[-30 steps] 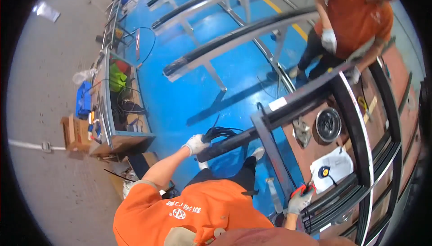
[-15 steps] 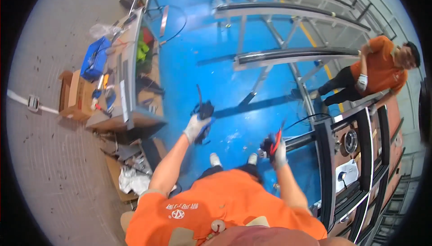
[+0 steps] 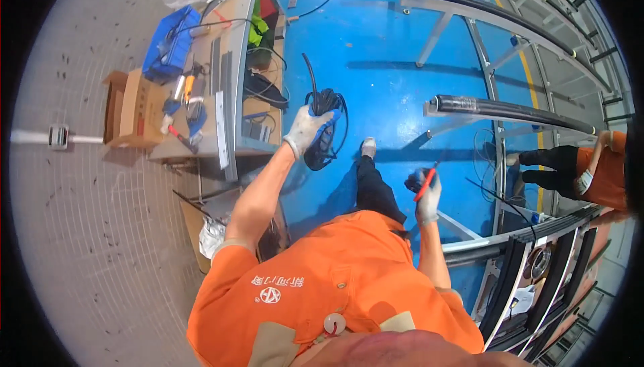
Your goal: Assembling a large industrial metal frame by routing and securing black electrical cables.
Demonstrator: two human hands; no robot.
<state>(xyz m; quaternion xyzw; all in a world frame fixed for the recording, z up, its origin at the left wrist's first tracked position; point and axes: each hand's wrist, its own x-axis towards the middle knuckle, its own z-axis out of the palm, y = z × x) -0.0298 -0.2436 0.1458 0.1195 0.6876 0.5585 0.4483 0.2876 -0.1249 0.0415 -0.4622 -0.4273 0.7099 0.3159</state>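
Compared with half a second ago, our body faces farther left: the workbench (image 3: 208, 124) stands closer to the middle of our view, the co-worker (image 3: 609, 172) sits farther out at the right edge, and both our hands are higher up, with the left one's load now more fully visible.

Our left hand (image 3: 307, 131), in a pale glove with a blue palm, grips a coil of black cord (image 3: 326, 104), its fingers closed around one side. The coil hangs above the blue floor (image 3: 382, 88), just right of the bench, one loose end sticking up and a thin loop bowing out to the right.

Our right hand (image 3: 429, 200), also gloved, is wrapped around a red-handled tool (image 3: 425, 184), whose thin tip points upward. Beside that handle we see a dark patch at the fingertips, and we cannot tell what it is.

On the bench we have a blue bin (image 3: 168, 45), an orange-handled tool (image 3: 189, 86) and a long pale strip (image 3: 221, 132) along the near end; a cardboard box (image 3: 137, 109) stands against its left side. To our lower right are dark frames (image 3: 504, 283), with a round metal bowl (image 3: 539, 261) among them.
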